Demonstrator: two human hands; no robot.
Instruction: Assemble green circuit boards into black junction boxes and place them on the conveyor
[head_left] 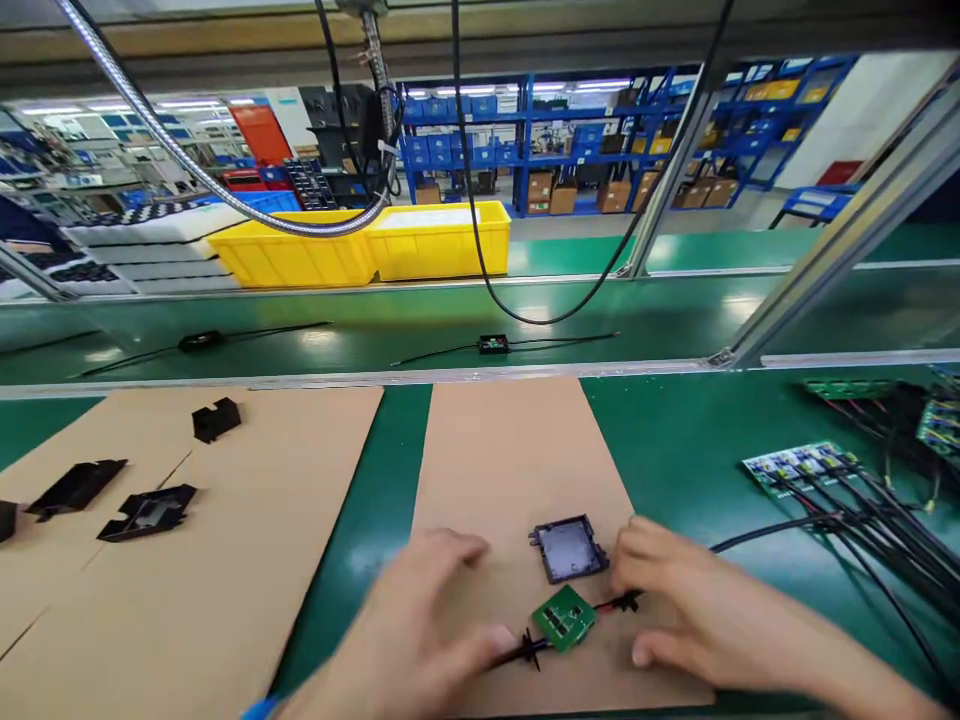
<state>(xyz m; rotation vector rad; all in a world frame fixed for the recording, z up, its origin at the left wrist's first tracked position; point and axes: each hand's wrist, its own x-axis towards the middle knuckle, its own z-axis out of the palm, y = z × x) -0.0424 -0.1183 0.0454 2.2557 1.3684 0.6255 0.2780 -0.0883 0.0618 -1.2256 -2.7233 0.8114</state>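
A small green circuit board [564, 617] with black wires at both ends lies on a brown cardboard sheet [510, 450]. My left hand [420, 640] pinches the wire at the board's left end between thumb and fingers. My right hand [690, 610] grips the wire at the board's right end, where red and black leads show. Just behind the board, between my hands, an open black plastic housing [570, 548] rests on the cardboard, touching neither hand.
Several black plastic covers [146, 512] lie on a second cardboard sheet [247, 560] at left. A pile of wired circuit boards [840, 480] sits at right. Two wired black units [493, 344] rest on the green conveyor behind. Yellow bins [442, 240] stand beyond it.
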